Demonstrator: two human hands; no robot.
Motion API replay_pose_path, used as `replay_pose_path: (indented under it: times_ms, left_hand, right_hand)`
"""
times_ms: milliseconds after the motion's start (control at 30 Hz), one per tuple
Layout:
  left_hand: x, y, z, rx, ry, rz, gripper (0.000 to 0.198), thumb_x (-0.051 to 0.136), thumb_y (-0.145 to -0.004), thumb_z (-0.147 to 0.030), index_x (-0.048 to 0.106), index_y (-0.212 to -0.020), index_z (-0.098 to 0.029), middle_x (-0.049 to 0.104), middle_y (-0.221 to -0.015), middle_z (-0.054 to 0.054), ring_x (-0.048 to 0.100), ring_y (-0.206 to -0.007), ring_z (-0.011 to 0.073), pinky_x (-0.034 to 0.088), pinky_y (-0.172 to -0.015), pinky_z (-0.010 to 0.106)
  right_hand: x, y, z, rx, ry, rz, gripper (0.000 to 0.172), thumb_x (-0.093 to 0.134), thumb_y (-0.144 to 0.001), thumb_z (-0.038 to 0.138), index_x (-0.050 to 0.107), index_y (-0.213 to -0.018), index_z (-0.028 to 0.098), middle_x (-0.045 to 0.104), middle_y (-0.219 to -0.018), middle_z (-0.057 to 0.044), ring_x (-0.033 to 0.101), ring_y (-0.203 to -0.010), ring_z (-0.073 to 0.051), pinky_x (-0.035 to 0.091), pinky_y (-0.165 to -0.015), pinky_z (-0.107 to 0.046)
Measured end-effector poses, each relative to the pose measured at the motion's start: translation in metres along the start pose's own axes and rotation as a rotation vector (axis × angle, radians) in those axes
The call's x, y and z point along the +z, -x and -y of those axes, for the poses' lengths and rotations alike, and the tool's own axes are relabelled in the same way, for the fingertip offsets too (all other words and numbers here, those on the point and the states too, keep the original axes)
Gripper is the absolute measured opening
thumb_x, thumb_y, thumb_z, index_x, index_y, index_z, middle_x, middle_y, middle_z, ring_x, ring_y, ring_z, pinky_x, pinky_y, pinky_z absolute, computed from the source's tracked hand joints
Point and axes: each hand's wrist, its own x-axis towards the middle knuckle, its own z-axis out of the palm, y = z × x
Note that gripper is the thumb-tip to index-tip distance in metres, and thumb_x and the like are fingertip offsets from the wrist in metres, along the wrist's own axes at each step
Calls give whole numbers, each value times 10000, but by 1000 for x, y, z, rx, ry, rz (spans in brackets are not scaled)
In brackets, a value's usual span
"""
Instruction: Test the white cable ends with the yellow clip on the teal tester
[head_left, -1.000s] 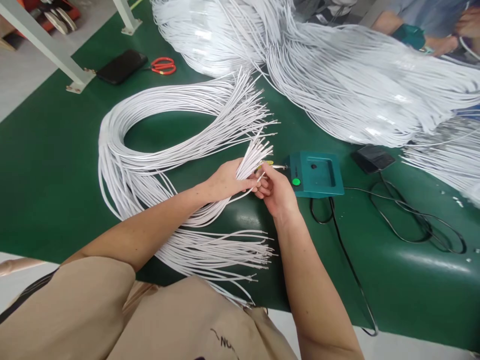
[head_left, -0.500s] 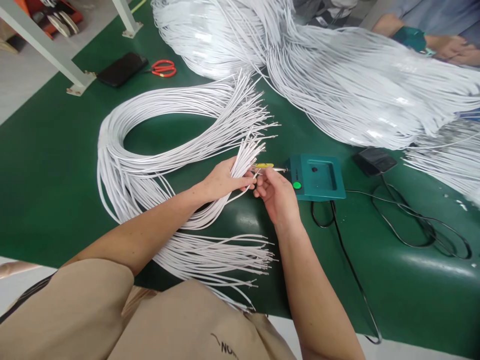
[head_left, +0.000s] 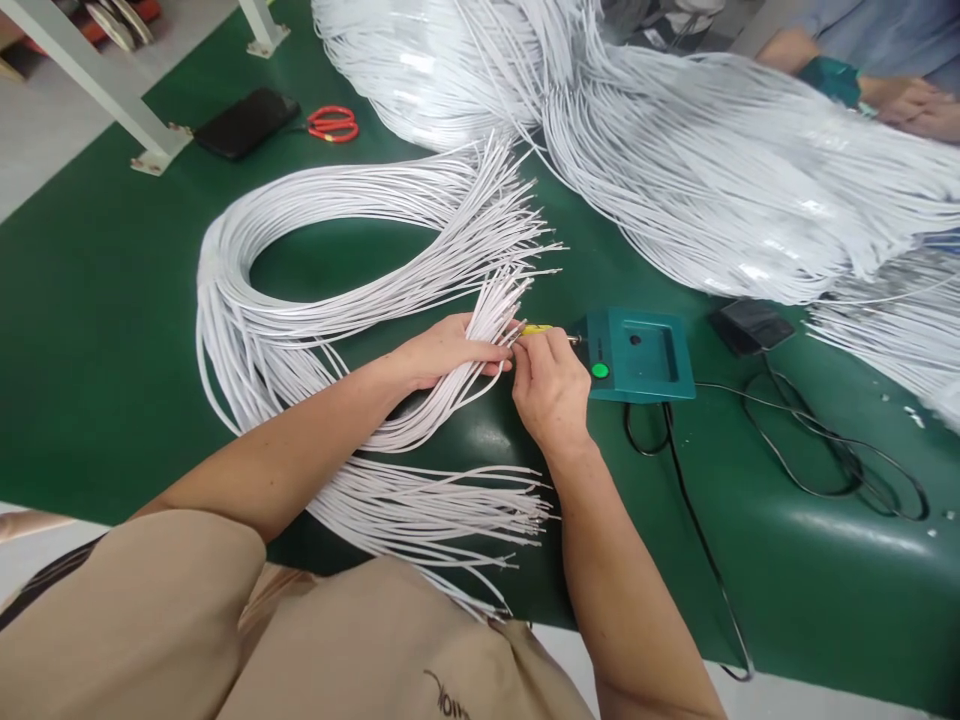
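Observation:
My left hand (head_left: 457,352) is closed around a bundle of white wires (head_left: 491,310), whose ends fan out above its thumb. Close beside it, my right hand (head_left: 551,385) has its fingers pinched together at the wire ends; what lies between its fingertips is too small to make out. Just behind those fingers shows a yellow part (head_left: 536,329), next to a teal device (head_left: 645,355) with a green button (head_left: 600,371). A large loop of white wires (head_left: 225,270) lies left of my hands, and more loose wire ends (head_left: 480,505) spread below them.
Big piles of white wire (head_left: 712,170) cover the back of the green table (head_left: 97,300). Red-handled scissors (head_left: 333,124) and a black phone (head_left: 246,123) lie at the back left. A black adapter (head_left: 751,326) and cables sit at right. Another person's hands (head_left: 911,105) are at the upper right.
My right hand has turned over and its fingers have closed in at the wire ends. The loose wire that stuck out by my left thumb now lies nearer the bundle.

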Motion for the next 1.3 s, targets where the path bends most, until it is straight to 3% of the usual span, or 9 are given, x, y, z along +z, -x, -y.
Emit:
replay_pose_path:
  times_ms: [167, 333, 567, 867, 1000, 1100, 1167, 1300]
  left_hand:
    - [-6, -5, 1, 68, -119, -52, 420, 760, -697, -179, 642, -1094, -110, 692, -815, 45, 671, -711, 115, 509, -660, 213]
    - [-8, -8, 3, 91, -124, -90, 421, 755, -690, -171, 624, -1087, -125, 677, -811, 17, 692, -727, 130, 513, -705, 232]
    - [-7, -10, 5, 184, -180, -124, 377, 734, -693, -166, 595, -1041, -122, 647, -768, -3, 699, -740, 155, 533, -733, 270]
    - [-6, -19, 10, 208, -350, -210, 353, 697, -665, -135, 616, -1008, -128, 662, -752, 2, 707, -718, 182, 552, -749, 326]
    - [-5, -18, 8, 190, -422, -209, 344, 697, -659, -153, 629, -996, -126, 681, -757, 12, 710, -708, 193, 552, -771, 354]
    - [-5, -17, 7, 177, -415, -201, 364, 700, -652, -149, 627, -1007, -122, 688, -754, 17, 713, -723, 203, 555, -766, 355]
    - [-6, -18, 8, 172, -399, -192, 375, 710, -650, -158, 629, -1014, -122, 694, -757, 20, 717, -742, 210, 555, -784, 364]
    - [-11, -19, 10, 154, -349, -153, 401, 747, -643, -195, 643, -1024, -122, 701, -770, 28, 720, -757, 221, 547, -841, 407]
  right_hand:
    - [-14, -18, -23, -51, 158, 14, 257, 420, -936, 236, 601, -1104, 166, 660, -1044, -129, 545, -988, -271, 360, -895, -396]
    - [-19, -33, -39, -96, 262, 207, 156, 489, -857, 154, 625, -933, 162, 679, -799, -93, 577, -825, -244, 306, -989, -435]
    - [-20, -32, -37, -135, 293, 266, 220, 581, -797, 161, 661, -1000, 141, 709, -932, -113, 585, -932, -266, 279, -1031, -453]
    - [-17, -35, -40, -122, 283, 205, 201, 581, -812, 193, 753, -913, 170, 705, -756, -94, 533, -853, -270, 389, -878, -424]
    - [-17, -35, -39, -101, 261, 213, 220, 575, -822, 200, 753, -948, 166, 706, -749, -99, 534, -869, -274, 403, -893, -447]
    - [-20, -29, -40, -105, 235, 195, 276, 568, -852, 245, 709, -1076, 168, 729, -934, -103, 554, -997, -281, 322, -1036, -522]
    - [-22, -24, -43, -40, 251, 81, 348, 532, -891, 293, 640, -1199, 173, 681, -1165, -118, 517, -1159, -302, 204, -1105, -594]
    - [-21, -14, -54, 177, 353, -99, 438, 441, -943, 329, 522, -1332, 145, 504, -1406, -192, 394, -1333, -367, 176, -1078, -675]
